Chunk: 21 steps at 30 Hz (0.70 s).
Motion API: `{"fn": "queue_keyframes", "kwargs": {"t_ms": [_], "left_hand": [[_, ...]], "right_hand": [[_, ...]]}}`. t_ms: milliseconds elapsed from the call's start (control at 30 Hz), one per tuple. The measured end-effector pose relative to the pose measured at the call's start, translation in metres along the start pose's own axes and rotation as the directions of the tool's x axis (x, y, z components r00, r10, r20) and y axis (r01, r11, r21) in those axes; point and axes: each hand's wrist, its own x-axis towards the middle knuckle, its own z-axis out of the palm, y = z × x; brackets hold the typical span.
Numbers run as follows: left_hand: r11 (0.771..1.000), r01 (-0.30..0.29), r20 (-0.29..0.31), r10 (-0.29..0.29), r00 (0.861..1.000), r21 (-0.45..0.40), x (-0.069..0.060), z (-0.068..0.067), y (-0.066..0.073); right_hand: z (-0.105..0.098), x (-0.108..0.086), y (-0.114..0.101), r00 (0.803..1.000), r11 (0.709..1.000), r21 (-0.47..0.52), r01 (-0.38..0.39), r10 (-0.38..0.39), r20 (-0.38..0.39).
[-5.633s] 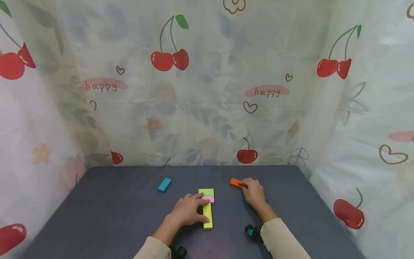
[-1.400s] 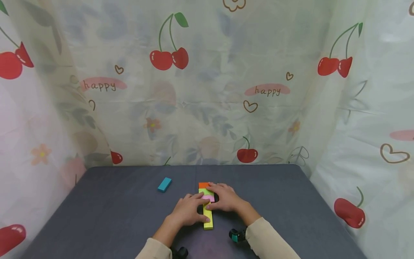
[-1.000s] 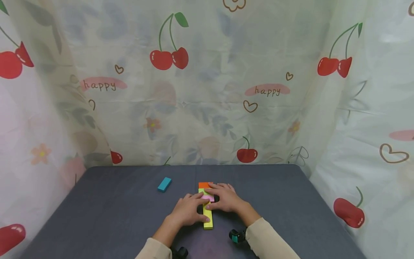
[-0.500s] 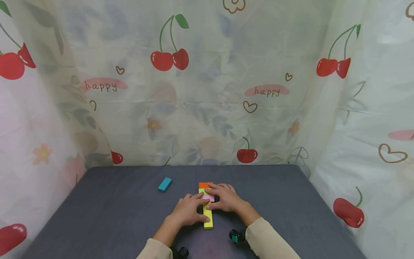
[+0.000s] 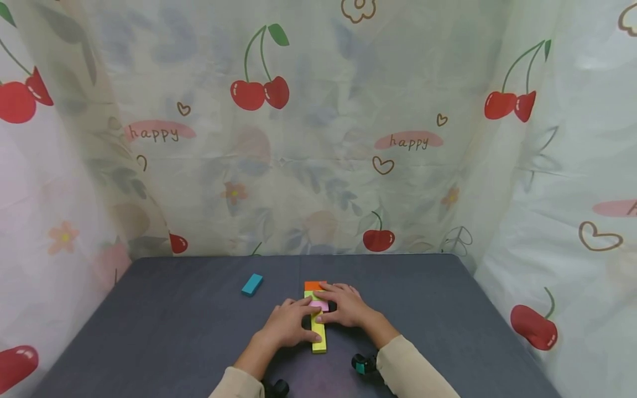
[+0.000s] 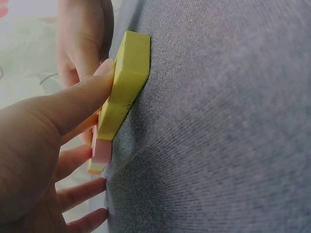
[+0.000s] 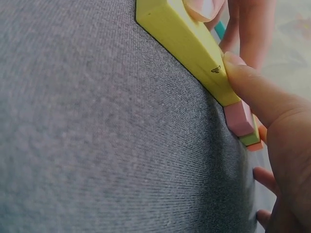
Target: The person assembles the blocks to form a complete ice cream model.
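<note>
A row of small coloured blocks lies on the dark tabletop in the head view. From near to far it runs through a long yellow block [image 5: 319, 330], a pink block [image 5: 322, 305], a lime green block [image 5: 308, 296] and an orange block [image 5: 312, 286]. My left hand [image 5: 286, 326] rests along the row's left side, its thumb pressing the yellow block [image 6: 127, 73]. From the right, my right hand [image 5: 349, 307] lays outstretched fingers over the far blocks. Its thumb touches the yellow block [image 7: 197, 51] near the pink block [image 7: 239, 119]. Fingers partly cover the orange and green blocks.
A blue block [image 5: 252, 284] lies apart, to the left of the row's far end. Printed curtains [image 5: 318, 166] stand behind the table [image 5: 174, 331] and along both sides. A black band with a device [image 5: 363, 364] sits at the right wrist.
Over several seconds my right hand has brought the orange block from the right to the row's far end, beyond the green block. During the last second, hands and blocks have stayed still.
</note>
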Motion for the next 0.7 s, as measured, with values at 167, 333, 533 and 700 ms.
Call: {"fn": "queue_keyframes", "kwargs": {"t_ms": [167, 333, 533, 700], "left_hand": [[1.000, -0.018, -0.002, 0.018, 1.000, 0.000, -0.002, 0.001, -0.001], [0.999, -0.045, 0.007, 0.045, 0.999, -0.005, -0.004, 0.003, -0.006], [0.999, -0.048, -0.017, 0.048, 0.999, 0.003, -0.006, 0.004, -0.017], [1.000, 0.026, -0.060, -0.026, 0.998, -0.004, -0.010, 0.001, -0.031]], "right_hand": [[0.000, -0.001, -0.001, 1.000, 1.000, 0.009, 0.004, -0.004, -0.013], [0.000, -0.001, -0.001, 1.000, 1.000, 0.007, 0.007, -0.007, -0.019], [0.000, -0.002, -0.002, 1.000, 1.000, 0.027, -0.003, 0.004, -0.018], [0.001, -0.001, -0.002, 1.000, 0.999, 0.031, -0.018, 0.019, -0.011]]}}
